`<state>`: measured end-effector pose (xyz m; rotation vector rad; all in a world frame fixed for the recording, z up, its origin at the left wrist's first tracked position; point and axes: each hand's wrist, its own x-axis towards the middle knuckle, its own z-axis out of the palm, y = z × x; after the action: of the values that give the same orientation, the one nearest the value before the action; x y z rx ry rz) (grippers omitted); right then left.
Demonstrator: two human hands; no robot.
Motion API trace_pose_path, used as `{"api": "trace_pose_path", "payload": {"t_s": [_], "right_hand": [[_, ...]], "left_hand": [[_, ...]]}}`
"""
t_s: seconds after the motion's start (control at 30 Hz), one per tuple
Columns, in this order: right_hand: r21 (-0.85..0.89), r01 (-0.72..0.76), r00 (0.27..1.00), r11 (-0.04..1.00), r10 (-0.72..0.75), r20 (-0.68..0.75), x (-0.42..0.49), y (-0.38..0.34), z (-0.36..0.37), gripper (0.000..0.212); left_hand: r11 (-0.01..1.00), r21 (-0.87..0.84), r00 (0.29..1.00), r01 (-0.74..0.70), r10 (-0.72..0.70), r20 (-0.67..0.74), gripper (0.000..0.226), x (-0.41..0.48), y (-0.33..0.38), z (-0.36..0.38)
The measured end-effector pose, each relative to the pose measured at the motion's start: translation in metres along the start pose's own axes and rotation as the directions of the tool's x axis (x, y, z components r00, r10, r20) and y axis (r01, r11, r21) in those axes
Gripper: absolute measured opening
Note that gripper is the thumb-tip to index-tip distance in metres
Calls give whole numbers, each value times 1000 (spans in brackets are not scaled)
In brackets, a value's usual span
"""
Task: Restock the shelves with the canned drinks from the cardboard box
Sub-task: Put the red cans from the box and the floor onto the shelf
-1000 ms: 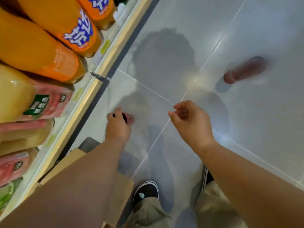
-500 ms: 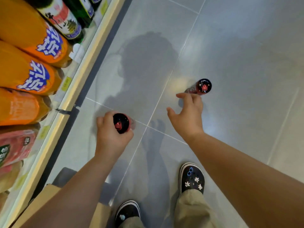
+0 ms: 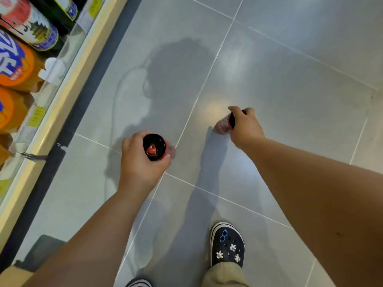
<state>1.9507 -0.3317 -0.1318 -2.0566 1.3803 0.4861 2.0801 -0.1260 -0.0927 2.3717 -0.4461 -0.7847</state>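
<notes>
**Both hands hold a can over the tiled aisle floor**

The left hand [image 3: 143, 162] is wrapped around a can [image 3: 154, 147] seen from above, its black top with a red tab facing the camera; the fingers curl round the far side and the thumb presses the near side. The right hand [image 3: 245, 127] is closed over a second can [image 3: 224, 124], fingers folded across its dark top while the red and white side shows below them. This one tilts away from the camera, and whether its base touches the grey floor [image 3: 290, 79] cannot be told.

The two cans are well apart, one in front of each arm. To the left runs a shelf edge [image 3: 68, 96] with yellow price tags, and behind it stand orange bottles [image 3: 14, 67]. A corner of the cardboard box [image 3: 12, 275] shows at the bottom left. A dark clog [image 3: 227, 245] stands on the tiles below the right arm.
</notes>
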Motion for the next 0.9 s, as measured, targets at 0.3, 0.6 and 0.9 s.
{"api": "trace_pose_path", "payload": {"t_s": [0.3, 0.6, 0.9], "right_hand": [[225, 137, 979, 965, -97, -182, -65, -38, -13, 61], [345, 392, 908, 853, -297, -297, -190, -104, -28, 55], [406, 535, 840, 740, -417, -346, -322, -189, -23, 58]], "left_hand": [[999, -34, 998, 29, -31, -56, 78, -33, 16, -33], [993, -95, 985, -66, 50, -167, 60, -99, 25, -122], [972, -140, 948, -187, 142, -284, 48, -184, -4, -248]]}}
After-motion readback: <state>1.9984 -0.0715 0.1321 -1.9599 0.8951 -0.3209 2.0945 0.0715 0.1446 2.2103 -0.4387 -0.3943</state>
